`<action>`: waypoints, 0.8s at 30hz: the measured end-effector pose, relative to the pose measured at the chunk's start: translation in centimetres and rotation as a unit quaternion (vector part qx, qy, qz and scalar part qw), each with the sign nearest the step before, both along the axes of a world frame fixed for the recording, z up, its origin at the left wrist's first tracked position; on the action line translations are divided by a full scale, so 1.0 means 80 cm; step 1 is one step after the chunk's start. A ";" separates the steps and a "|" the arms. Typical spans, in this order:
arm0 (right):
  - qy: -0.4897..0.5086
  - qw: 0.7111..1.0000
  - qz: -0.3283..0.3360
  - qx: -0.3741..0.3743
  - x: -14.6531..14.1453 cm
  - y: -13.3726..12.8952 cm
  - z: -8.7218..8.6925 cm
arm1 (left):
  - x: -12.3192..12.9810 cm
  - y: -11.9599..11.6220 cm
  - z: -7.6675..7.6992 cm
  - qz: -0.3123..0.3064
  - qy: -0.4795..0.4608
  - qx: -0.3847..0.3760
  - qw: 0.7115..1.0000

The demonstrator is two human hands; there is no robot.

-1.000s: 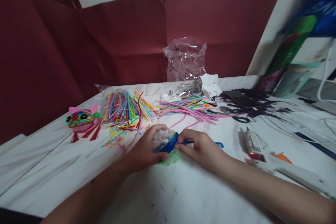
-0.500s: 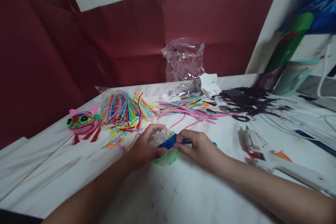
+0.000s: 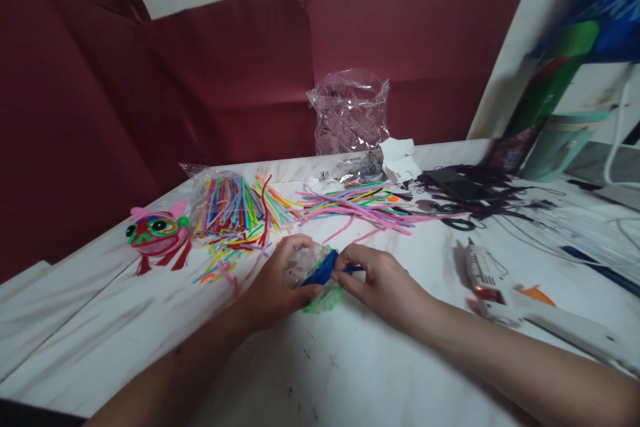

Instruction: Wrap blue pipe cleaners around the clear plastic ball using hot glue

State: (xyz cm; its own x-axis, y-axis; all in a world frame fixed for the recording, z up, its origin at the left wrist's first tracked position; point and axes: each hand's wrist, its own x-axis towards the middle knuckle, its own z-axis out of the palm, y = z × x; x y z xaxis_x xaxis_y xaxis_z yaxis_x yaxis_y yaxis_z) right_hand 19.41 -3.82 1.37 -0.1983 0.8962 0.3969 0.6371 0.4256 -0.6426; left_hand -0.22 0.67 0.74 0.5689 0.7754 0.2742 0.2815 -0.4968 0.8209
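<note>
My left hand (image 3: pixel 287 278) is wrapped round a rounded, translucent craft piece (image 3: pixel 301 265) with green edging and a blue fuzzy section (image 3: pixel 323 269). Its thumb presses near the blue part, and the palm hides some of the piece. A thin blue pipe cleaner (image 3: pixel 356 269) is pinched between the thumb and fingers of my right hand (image 3: pixel 367 275), right against the blue section. Part of the piece with the green edge (image 3: pixel 325 300) shows below my hands, over the white table.
Bundled pipe cleaners (image 3: pixel 233 203) and loose pink ones (image 3: pixel 370 210) lie behind my hands. A pig-eared craft figure (image 3: pixel 159 233) stands left. On the right are a glue gun (image 3: pixel 493 287) with a red light, scissors (image 3: pixel 457 223), a phone (image 3: pixel 460 185) and dark tassels (image 3: pixel 505 210).
The craft piece has turned slightly in my left hand, and its green lower edge has shifted a little right. The blue pipe cleaner's free end shows less beyond my right hand.
</note>
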 end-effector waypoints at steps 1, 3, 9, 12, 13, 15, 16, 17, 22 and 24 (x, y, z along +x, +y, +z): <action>-0.003 1.000 0.003 0.007 -0.001 -0.001 0.000 | 0.000 -0.001 0.000 0.019 0.011 -0.002 1.000; -0.006 1.000 0.009 0.015 -0.002 -0.002 -0.001 | 0.000 -0.003 -0.001 0.039 0.020 -0.017 0.999; 0.017 1.000 -0.002 -0.013 0.000 -0.001 -0.004 | -0.005 0.001 -0.005 -0.009 -0.019 -0.047 0.999; 0.024 1.000 0.001 -0.007 0.002 0.003 -0.005 | -0.006 0.005 -0.005 -0.025 -0.032 -0.047 0.998; 0.027 1.000 0.001 -0.007 0.002 0.005 -0.005 | -0.007 0.007 -0.005 -0.028 -0.036 -0.047 0.998; 0.039 0.999 0.002 -0.015 0.003 0.008 -0.006 | -0.007 0.008 -0.007 -0.034 -0.043 -0.042 0.998; 0.046 0.999 0.003 -0.023 0.003 0.009 -0.006 | -0.006 0.009 -0.008 -0.036 -0.045 -0.037 0.998; 0.054 0.998 0.004 -0.031 0.003 0.009 -0.006 | -0.006 0.010 -0.009 -0.038 -0.046 -0.031 0.998; 0.063 0.997 0.003 -0.032 0.004 0.009 -0.007 | -0.004 0.010 -0.010 -0.044 -0.044 -0.028 0.998; 0.058 0.998 0.001 -0.029 0.005 0.008 -0.008 | -0.004 0.009 -0.008 -0.045 -0.043 -0.029 0.998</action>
State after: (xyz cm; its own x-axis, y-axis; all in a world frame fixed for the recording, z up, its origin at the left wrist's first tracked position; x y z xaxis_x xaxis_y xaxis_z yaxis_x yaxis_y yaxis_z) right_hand 19.78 -3.15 0.76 -0.1560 0.9176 0.3656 0.5562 0.3875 -0.7351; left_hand -0.53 1.39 0.08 0.6132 0.7380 0.2817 0.1648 -0.4683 0.8681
